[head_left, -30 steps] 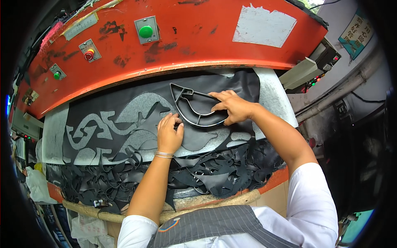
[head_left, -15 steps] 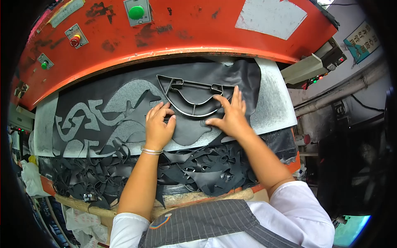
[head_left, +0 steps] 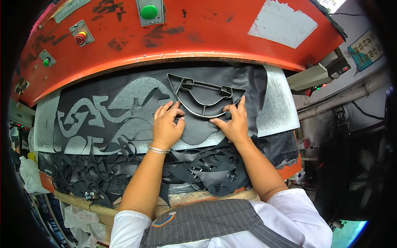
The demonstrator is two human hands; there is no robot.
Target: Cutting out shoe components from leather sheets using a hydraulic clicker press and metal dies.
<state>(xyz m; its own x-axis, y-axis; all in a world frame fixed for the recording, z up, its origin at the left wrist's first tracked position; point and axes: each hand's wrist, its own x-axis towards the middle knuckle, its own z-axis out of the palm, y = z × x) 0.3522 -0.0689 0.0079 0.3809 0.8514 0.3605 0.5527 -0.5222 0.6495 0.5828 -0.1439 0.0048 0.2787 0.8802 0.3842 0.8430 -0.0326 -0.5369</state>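
A crescent-shaped steel cutting die (head_left: 206, 86) lies on a black leather-like sheet (head_left: 252, 82). My right hand (head_left: 235, 126) grips the die's lower right rim, thumb outside the curve and fingers reaching over the edge. At the lower left rim is my left hand (head_left: 168, 127), its fingers bent and a little apart. Its fingertips rest on the sheet and touch or nearly touch the die. Between my hands lies a loose dark piece (head_left: 196, 133). Left of the die, cut-out openings in the sheet expose the pale cutting board (head_left: 279, 103) beneath.
An orange press beam (head_left: 198, 45) with green buttons (head_left: 149, 12) and a red knob (head_left: 80, 39) spans the far side. Tangled black offcuts (head_left: 99, 173) cover the near edge. Plastic bags (head_left: 31, 175) hang at the left. A pipe (head_left: 339, 103) runs along the right.
The die has turned slightly clockwise, its right end now lower. My right hand has moved down and closed on the lower right rim; my left hand remains beside the left rim.
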